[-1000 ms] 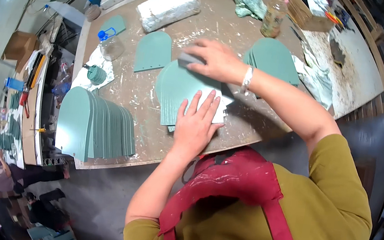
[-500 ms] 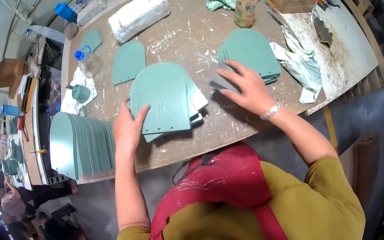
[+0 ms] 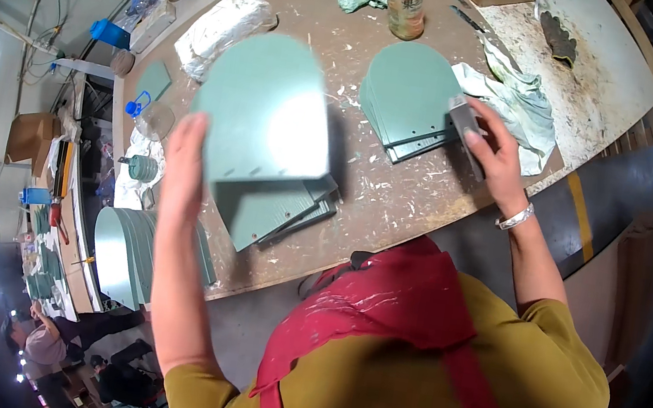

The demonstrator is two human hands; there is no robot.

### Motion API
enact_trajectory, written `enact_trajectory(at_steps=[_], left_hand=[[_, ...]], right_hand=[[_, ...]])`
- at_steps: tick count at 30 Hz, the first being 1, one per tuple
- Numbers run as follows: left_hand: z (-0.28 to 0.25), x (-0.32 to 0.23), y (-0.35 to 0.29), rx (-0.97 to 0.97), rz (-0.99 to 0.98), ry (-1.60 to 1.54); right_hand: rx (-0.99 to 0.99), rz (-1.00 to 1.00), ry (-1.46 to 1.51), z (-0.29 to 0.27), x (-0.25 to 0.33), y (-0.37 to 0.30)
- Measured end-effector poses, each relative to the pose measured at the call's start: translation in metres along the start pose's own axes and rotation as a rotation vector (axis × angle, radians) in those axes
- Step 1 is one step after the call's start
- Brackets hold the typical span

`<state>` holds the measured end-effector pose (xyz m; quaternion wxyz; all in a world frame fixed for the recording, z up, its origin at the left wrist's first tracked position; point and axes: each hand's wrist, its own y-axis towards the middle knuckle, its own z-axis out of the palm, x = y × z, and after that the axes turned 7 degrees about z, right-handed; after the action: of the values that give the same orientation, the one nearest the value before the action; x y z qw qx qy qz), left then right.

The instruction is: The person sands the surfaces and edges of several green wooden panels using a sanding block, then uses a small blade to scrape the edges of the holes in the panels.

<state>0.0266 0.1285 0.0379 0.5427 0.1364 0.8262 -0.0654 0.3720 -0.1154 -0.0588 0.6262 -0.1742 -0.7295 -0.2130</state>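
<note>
A green arch-topped panel (image 3: 261,103) is tilted up above the table, its smooth face catching the light. My left hand (image 3: 186,152) grips its left edge, partly blurred. Beneath it lie more green panels (image 3: 254,215), loosely fanned. In my right hand (image 3: 500,157) is a grey sanding block (image 3: 466,136), pinched between thumb and fingers. That block is beside the lower right corner of a stack of green panels (image 3: 413,91), which have small holes along their straight edge. Whether the block touches the stack I cannot tell.
A row of upright green panels (image 3: 118,258) stands at the near left. Farther back are a white wrapped bundle (image 3: 225,31), a drink bottle (image 3: 404,6) and a crumpled cloth (image 3: 514,118). The table's front edge runs before my apron. Two people are at the lower left.
My left hand has lifted the top panel off the middle pile. My right hand has carried the sanding block rightward, from the right-hand stack's left side to its right corner.
</note>
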Motion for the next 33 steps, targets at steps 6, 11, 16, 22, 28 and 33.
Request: enact_trajectory(at_steps=[6, 11, 16, 22, 28, 33], left_hand=[[0.178, 0.013, 0.015, 0.275, -0.177, -0.340], [0.222, 0.013, 0.016, 0.418, -0.347, -0.282], [0.143, -0.007, 0.032, 0.426, 0.178, 0.151], [0.032, 0.010, -0.010, 0.361, 0.423, 0.766], [0.041, 0.043, -0.029, 0.242, 0.528, 0.965], [0.048, 0.024, -0.096, 0.403, 0.508, 0.826]], right_hand=[[-0.120, -0.008, 0.176, -0.008, 0.015, 0.019], [-0.114, 0.097, 0.191, -0.014, -0.003, 0.035], [-0.238, 0.126, 0.218, -0.033, -0.020, 0.031], [-0.219, 0.165, 0.208, -0.019, -0.007, 0.019], [0.342, 0.010, -0.026, 0.066, 0.028, 0.003], [0.426, 0.210, 0.000, 0.095, 0.021, -0.003]])
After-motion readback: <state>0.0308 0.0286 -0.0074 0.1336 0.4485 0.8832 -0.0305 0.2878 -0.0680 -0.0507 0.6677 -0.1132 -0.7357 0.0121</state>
